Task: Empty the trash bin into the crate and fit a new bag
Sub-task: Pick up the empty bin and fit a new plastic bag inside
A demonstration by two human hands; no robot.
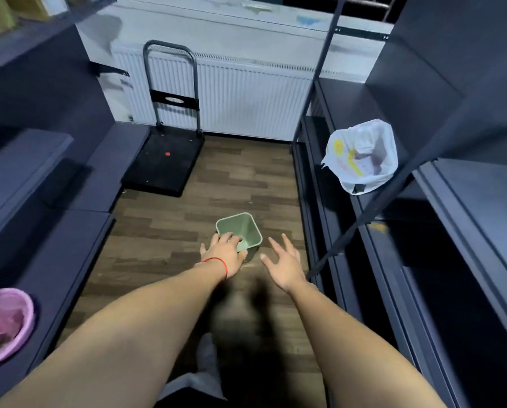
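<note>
A small green square trash bin [245,228] stands upright on the wooden floor, and I see no bag or trash inside it. My left hand [224,253] grips the bin's near rim, fingers hooked inside and thumb outside. My right hand [284,262] hovers just right of the bin with its fingers spread, holding nothing. On the right-hand shelf [346,107] sits a white plastic bag [362,159] with yellow print, its mouth open.
Dark shelving lines both sides of a narrow aisle. A black platform trolley [165,163] stands against a white radiator at the far end. A pink basin [17,307] with dark contents rests on the low left shelf.
</note>
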